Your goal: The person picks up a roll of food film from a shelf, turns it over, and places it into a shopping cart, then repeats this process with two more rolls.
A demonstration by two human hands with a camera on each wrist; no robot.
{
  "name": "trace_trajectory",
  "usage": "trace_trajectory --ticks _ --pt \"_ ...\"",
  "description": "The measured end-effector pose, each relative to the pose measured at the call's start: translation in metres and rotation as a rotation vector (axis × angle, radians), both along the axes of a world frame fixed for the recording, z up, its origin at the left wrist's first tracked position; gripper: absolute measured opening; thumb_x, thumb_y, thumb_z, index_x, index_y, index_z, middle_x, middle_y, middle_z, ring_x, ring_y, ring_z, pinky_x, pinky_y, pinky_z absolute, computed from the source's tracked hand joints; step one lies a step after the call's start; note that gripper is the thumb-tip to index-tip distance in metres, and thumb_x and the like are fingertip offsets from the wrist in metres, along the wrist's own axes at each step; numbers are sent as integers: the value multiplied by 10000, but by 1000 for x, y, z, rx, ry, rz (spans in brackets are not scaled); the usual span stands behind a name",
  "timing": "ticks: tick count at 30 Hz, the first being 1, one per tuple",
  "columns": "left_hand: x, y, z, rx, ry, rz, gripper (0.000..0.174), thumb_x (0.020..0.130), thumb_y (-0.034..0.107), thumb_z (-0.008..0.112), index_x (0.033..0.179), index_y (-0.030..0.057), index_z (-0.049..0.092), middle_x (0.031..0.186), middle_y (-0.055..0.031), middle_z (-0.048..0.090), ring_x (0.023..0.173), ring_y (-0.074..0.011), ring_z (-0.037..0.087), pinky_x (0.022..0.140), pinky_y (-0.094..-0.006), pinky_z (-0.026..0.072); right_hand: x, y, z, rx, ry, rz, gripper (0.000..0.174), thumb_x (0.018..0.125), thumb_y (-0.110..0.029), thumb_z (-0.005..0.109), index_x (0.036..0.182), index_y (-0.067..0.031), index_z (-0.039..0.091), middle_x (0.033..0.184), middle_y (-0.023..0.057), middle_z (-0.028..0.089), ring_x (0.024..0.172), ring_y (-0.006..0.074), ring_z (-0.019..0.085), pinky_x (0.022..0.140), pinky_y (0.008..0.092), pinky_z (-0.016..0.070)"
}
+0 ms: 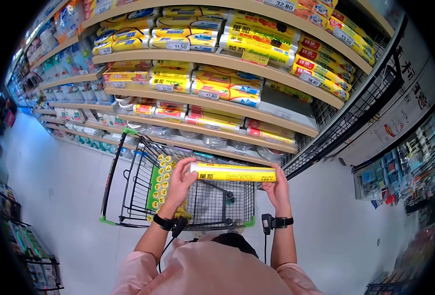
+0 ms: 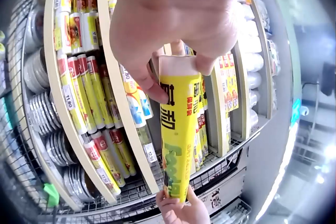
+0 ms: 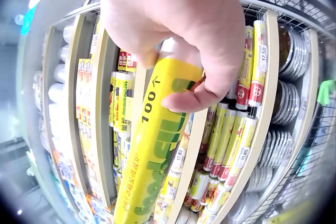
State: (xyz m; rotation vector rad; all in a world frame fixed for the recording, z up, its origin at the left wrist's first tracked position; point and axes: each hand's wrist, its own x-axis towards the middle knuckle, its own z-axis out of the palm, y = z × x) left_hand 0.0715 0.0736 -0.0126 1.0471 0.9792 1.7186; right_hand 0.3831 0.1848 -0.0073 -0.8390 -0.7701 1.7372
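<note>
A long yellow box of plastic wrap [image 1: 234, 172] is held level above a shopping cart [image 1: 178, 196]. My left hand [image 1: 182, 181] grips its left end, fingers curled round it [image 2: 181, 71]. My right hand [image 1: 278, 189] grips the right end, marked "100", with thumb and fingers round it [image 3: 173, 85]. The same yellow box [image 2: 181, 134] runs away from the left wrist view toward the other hand, and the box [image 3: 149, 161] fills the middle of the right wrist view.
Store shelves [image 1: 217, 105] ahead carry many yellow and red wrap boxes with price tags. A yellow-green pack [image 1: 161, 187] lies in the cart. A black wire rack [image 1: 360, 113] stands at right, more goods [image 1: 26, 246] at left. Pale aisle floor [image 1: 55, 172] surrounds the cart.
</note>
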Motion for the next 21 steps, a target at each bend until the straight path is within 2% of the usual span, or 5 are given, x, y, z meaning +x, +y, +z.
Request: trace_trajectory --ticks 2,7,13,16,21 --pt "0 -6 -5 -39 -74 22 403 960 92 611 1332 37 466 1238 -101 584 1076 -164 612 878 -303 537 -1 3 -12 -30 15 -37 339 1049 -315 449 1261 -52 475 903 119 628 616 203 612 562 304 522" --pt "-6 -12 -11 -128 -267 15 419 952 68 622 1343 40 472 1206 -100 584 1053 -169 631 871 -280 540 -4 -1 -16 -3 109 8 436 920 -174 471 1330 -25 456 1104 165 597 928 266 616 709 382 532" --pt "-15 -18 -3 -103 -444 -121 493 897 -33 646 1352 55 479 1262 -102 541 1078 -158 614 887 -254 532 -8 -3 -20 52 157 73 382 999 -265 484 1317 -54 500 1196 173 616 1014 266 639 816 375 556" --pt "-19 -16 -10 -10 -460 -202 559 854 -101 656 1358 59 476 1295 -104 517 1096 -157 603 897 -244 527 -11 -1 -29 -8 152 -19 356 1027 -247 489 1308 -28 489 1174 171 623 1039 276 631 824 397 548" --pt "-20 -18 -12 24 -495 -237 631 827 -138 660 1384 67 445 1290 -106 522 1110 -175 599 895 -258 540 -13 3 -38 -42 168 2 375 1003 -208 534 1317 -8 487 1232 189 606 1114 299 607 922 408 525"
